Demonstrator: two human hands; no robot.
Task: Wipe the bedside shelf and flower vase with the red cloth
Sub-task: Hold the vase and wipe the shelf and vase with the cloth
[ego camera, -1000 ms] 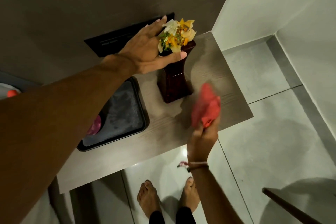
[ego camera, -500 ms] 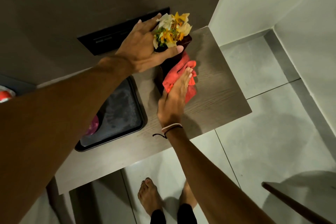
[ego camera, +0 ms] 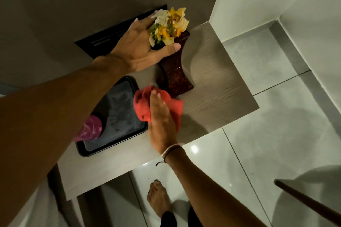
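A dark red vase [ego camera: 175, 75] with yellow and white flowers [ego camera: 168, 26] stands on the wooden bedside shelf [ego camera: 217, 86], toward its far right. My left hand [ego camera: 142, 48] grips the vase at its top, thumb across the front below the flowers. My right hand [ego camera: 162, 123] presses the red cloth [ego camera: 142, 105] flat on the shelf just in front of the vase's base, beside the tray. The cloth touches the vase's foot.
A black tray [ego camera: 114, 114] lies on the shelf left of the cloth, with a pink object [ego camera: 90, 129] partly hidden by my left forearm. A black wall panel [ego camera: 103, 40] sits behind. White floor tiles [ego camera: 276, 153], my bare foot [ego camera: 158, 197] and a dark wooden edge [ego camera: 310, 201] lie below.
My right hand brought the cloth from the air onto the vase's front, then slid it down to the shelf by the vase's base. My left hand kept its hold on the vase top.
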